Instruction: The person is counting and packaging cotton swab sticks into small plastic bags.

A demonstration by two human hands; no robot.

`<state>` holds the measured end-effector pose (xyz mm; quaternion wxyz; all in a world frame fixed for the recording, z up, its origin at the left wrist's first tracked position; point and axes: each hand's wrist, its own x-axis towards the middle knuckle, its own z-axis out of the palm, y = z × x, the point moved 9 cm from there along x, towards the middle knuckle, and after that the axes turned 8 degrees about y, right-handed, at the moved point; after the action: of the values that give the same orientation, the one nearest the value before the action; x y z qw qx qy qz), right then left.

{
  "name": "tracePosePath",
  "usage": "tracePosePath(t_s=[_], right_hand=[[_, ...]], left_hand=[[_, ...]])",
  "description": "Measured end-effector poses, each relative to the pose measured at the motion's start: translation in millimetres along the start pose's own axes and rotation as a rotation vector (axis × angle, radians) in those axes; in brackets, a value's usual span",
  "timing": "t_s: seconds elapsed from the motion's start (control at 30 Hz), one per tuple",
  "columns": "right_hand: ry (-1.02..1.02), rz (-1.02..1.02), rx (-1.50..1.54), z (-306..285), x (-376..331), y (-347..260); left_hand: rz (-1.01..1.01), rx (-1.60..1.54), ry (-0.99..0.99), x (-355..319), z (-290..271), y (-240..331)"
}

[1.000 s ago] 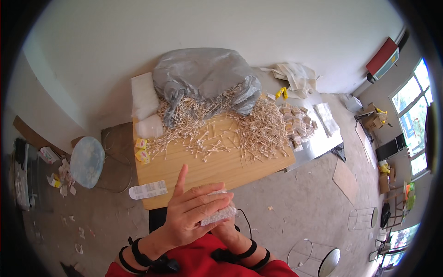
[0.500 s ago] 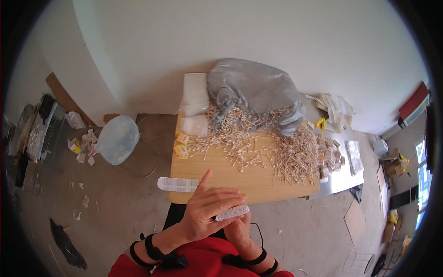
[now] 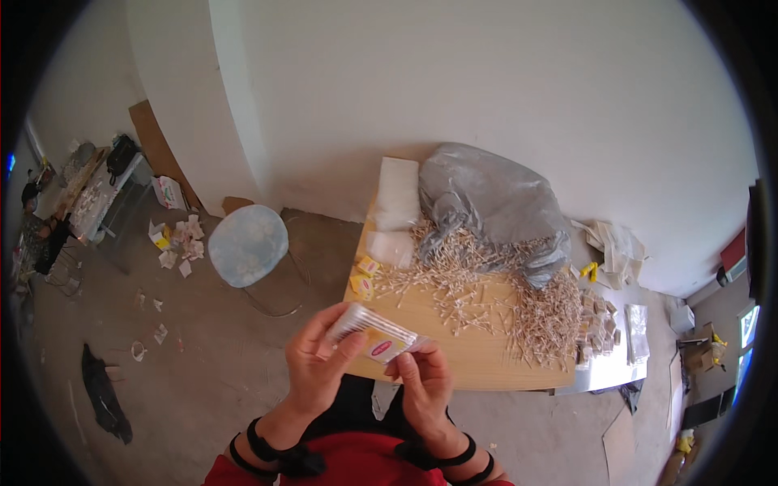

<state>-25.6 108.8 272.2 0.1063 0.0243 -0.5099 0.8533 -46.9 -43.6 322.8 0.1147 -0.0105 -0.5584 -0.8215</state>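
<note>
Both hands hold one small clear plastic packet (image 3: 374, 334) with a pink label, filled with thin pale sticks, in front of my chest. My left hand (image 3: 318, 363) grips its left end between thumb and fingers. My right hand (image 3: 423, 382) pinches its right end. Beyond the packet is a wooden table (image 3: 454, 356) covered with a big heap of loose cotton swabs (image 3: 478, 287). A crumpled grey plastic bag (image 3: 490, 202) lies at the table's far side. Small yellow packets (image 3: 365, 275) sit on the left edge of the table.
White plastic bags (image 3: 395, 194) lie at the table's far left corner. A round pale-blue stool (image 3: 247, 245) stands on the concrete floor to the left. Scattered papers (image 3: 178, 243) and a dark cloth (image 3: 101, 393) lie on the floor. Stacked small packs (image 3: 598, 320) sit at the table's right end.
The view has swung left, so the table now sits to the right. My left hand, flat over the packet before, now grips its end, and the packet is tilted up toward me.
</note>
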Motion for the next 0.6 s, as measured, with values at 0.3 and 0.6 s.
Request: tracePosePath(t_s=[0.3, 0.6], right_hand=[[-0.029, -0.107, -0.230, 28, 22, -48], [-0.141, -0.460, -0.633, 85, 22, -55]], left_hand=[[-0.238, -0.484, 0.008, -4, -40, -31], [-0.131, -0.510, -0.093, -2, -68, -33]])
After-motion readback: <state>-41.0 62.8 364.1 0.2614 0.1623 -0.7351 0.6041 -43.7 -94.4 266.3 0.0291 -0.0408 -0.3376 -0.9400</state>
